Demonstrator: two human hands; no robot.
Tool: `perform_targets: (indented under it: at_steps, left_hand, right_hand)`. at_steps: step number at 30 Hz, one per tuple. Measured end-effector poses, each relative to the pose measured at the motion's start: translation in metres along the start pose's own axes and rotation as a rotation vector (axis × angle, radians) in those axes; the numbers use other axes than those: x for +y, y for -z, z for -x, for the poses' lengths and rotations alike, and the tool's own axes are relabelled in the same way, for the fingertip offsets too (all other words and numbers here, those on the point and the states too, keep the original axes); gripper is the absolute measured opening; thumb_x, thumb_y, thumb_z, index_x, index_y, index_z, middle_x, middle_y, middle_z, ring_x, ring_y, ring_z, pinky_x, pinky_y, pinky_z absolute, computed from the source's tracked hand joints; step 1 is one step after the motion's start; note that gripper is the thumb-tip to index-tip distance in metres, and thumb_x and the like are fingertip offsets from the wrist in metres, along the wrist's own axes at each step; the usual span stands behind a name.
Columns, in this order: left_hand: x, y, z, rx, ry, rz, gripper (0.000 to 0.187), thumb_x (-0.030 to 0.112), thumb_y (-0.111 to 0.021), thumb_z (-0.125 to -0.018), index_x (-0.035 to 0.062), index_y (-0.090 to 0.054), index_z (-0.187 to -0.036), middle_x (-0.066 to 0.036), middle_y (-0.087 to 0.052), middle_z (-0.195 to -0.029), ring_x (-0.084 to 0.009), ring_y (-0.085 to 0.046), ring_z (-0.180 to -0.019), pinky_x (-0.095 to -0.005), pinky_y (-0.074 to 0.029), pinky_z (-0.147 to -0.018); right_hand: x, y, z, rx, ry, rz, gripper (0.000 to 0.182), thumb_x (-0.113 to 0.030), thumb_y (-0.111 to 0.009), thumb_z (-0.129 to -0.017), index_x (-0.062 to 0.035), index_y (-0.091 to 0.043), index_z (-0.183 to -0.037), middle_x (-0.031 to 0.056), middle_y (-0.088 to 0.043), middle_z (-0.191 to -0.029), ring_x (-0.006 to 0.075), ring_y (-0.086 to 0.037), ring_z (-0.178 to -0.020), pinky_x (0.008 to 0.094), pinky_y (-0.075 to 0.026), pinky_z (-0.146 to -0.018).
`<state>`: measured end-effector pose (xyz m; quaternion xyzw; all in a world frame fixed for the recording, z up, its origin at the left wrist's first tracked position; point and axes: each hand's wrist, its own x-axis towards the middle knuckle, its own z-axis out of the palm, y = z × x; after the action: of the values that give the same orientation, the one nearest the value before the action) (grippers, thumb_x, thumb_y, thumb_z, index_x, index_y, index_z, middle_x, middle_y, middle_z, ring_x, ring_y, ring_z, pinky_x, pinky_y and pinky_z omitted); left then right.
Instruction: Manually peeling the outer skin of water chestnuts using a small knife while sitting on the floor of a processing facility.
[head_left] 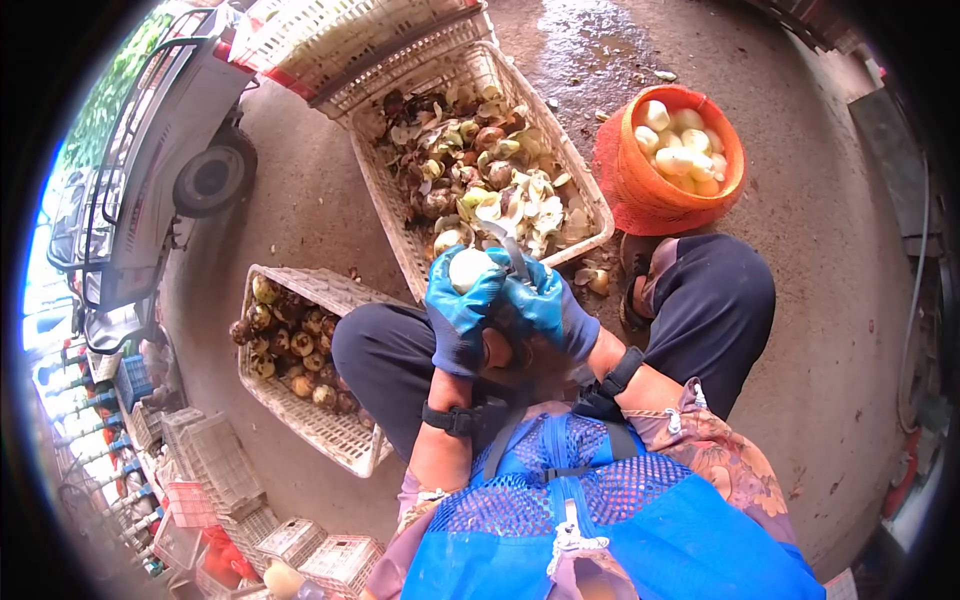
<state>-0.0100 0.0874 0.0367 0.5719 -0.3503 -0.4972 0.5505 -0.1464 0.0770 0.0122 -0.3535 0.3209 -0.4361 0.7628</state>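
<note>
My left hand (458,312), in a blue-coated glove, is closed around a pale peeled onion (468,268). Close beside it, my gloved right hand (545,308) grips a knife, its curved grey blade (512,246) pointing up and away from me. Both hands are over the near end of a long plastic crate (385,205) of onion peels (490,180) and brown onions. A second crate (290,395), to the left of my left leg, holds unpeeled brown onions (300,343).
An orange-red woven bucket (625,185) of peeled onions stands ahead of my right foot. Stacked crates (340,45) adjoin the far end of the peel crate. A vehicle (165,170) is parked at left. More crates (215,460) sit at lower left. Wet patches darken the floor.
</note>
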Motion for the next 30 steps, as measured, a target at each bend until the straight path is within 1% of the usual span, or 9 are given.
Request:
perform_targets:
  at_steps: [3,6,7,16,19,22,26,27,30]
  left_hand:
    - [-0.001,0.007,-0.002,-0.035,-0.025,-0.082,0.049,0.006,-0.076,-0.078,-0.0017,-0.052,-0.120,-0.006,-0.065,-0.100,-0.0153,-0.063,-0.091,-0.0269,-0.052,-0.081]
    - [-0.002,0.010,-0.003,-0.034,-0.105,-0.266,0.052,0.007,-0.076,-0.076,-0.0024,-0.051,-0.121,-0.006,-0.062,-0.102,-0.0152,-0.061,-0.093,-0.0276,-0.052,-0.083]
    - [0.001,0.008,-0.001,-0.019,-0.113,-0.281,0.053,0.008,-0.077,-0.075,-0.0025,-0.051,-0.120,-0.006,-0.061,-0.103,-0.0149,-0.061,-0.093,-0.0275,-0.051,-0.083]
    - [-0.014,0.013,-0.003,-0.038,-0.128,-0.390,0.053,0.006,-0.075,-0.068,-0.0004,-0.052,-0.114,-0.008,-0.060,-0.101,-0.0179,-0.061,-0.091,-0.0298,-0.052,-0.083]
    - [-0.018,0.011,-0.004,-0.014,-0.030,-0.306,0.050,0.007,-0.076,-0.070,0.0002,-0.052,-0.113,-0.008,-0.060,-0.101,-0.0175,-0.061,-0.090,-0.0295,-0.052,-0.082]
    - [-0.014,0.008,-0.001,0.013,-0.051,-0.286,0.047,0.008,-0.074,-0.072,0.0024,-0.053,-0.114,-0.005,-0.060,-0.097,-0.0127,-0.060,-0.079,-0.0253,-0.050,-0.068]
    - [0.017,0.000,0.006,-0.055,0.077,0.071,0.044,0.010,-0.068,-0.077,0.0034,-0.051,-0.117,-0.005,-0.061,-0.098,-0.0116,-0.060,-0.076,-0.0240,-0.051,-0.064]
    - [0.012,0.006,0.002,-0.087,0.108,0.128,0.050,0.007,-0.069,-0.079,0.0070,-0.048,-0.124,-0.008,-0.060,-0.103,-0.0216,-0.063,-0.090,-0.0315,-0.055,-0.076]
    - [0.016,0.006,0.006,-0.131,0.262,0.718,0.051,0.012,-0.065,-0.084,0.0092,-0.046,-0.131,-0.014,-0.061,-0.111,-0.0297,-0.065,-0.097,-0.0349,-0.057,-0.076]
  right_hand:
    - [0.002,0.017,-0.005,0.009,0.335,0.796,0.042,-0.011,-0.056,-0.092,-0.0165,-0.056,-0.133,0.0097,-0.069,-0.109,0.0190,-0.069,-0.094,0.0308,-0.054,-0.079]
    - [-0.011,0.032,-0.007,-0.039,0.441,1.283,0.044,-0.016,-0.060,-0.086,-0.0242,-0.058,-0.130,0.0104,-0.069,-0.104,0.0249,-0.070,-0.088,0.0357,-0.055,-0.072]
    - [-0.023,0.029,-0.005,-0.100,0.419,1.342,0.041,-0.021,-0.063,-0.083,-0.0208,-0.062,-0.125,0.0116,-0.069,-0.101,0.0341,-0.067,-0.088,0.0409,-0.055,-0.069]
    - [-0.025,0.029,-0.002,-0.110,0.312,1.827,0.043,-0.028,-0.056,-0.088,-0.0255,-0.054,-0.131,0.0059,-0.065,-0.101,0.0237,-0.068,-0.078,0.0389,-0.052,-0.061]
    - [-0.024,0.029,-0.003,-0.064,0.287,1.863,0.041,-0.020,-0.054,-0.088,-0.0244,-0.056,-0.129,0.0088,-0.066,-0.104,0.0265,-0.069,-0.082,0.0414,-0.053,-0.060]
    - [-0.028,0.031,-0.011,0.040,-0.034,1.894,0.039,-0.019,-0.054,-0.088,-0.0206,-0.058,-0.127,0.0102,-0.068,-0.102,0.0280,-0.069,-0.083,0.0427,-0.053,-0.062]
    - [-0.007,0.055,-0.018,0.156,-0.021,1.471,0.039,-0.019,-0.055,-0.089,-0.0154,-0.058,-0.128,0.0122,-0.070,-0.097,0.0264,-0.068,-0.079,0.0392,-0.053,-0.067]
    - [-0.004,0.053,-0.020,0.166,-0.072,1.287,0.039,-0.020,-0.056,-0.090,-0.0147,-0.058,-0.128,0.0129,-0.070,-0.096,0.0257,-0.068,-0.077,0.0379,-0.053,-0.068]
    - [0.033,0.064,-0.027,0.231,-0.008,0.764,0.039,-0.025,-0.057,-0.091,-0.0117,-0.059,-0.127,0.0164,-0.069,-0.091,0.0221,-0.066,-0.072,0.0345,-0.052,-0.070]
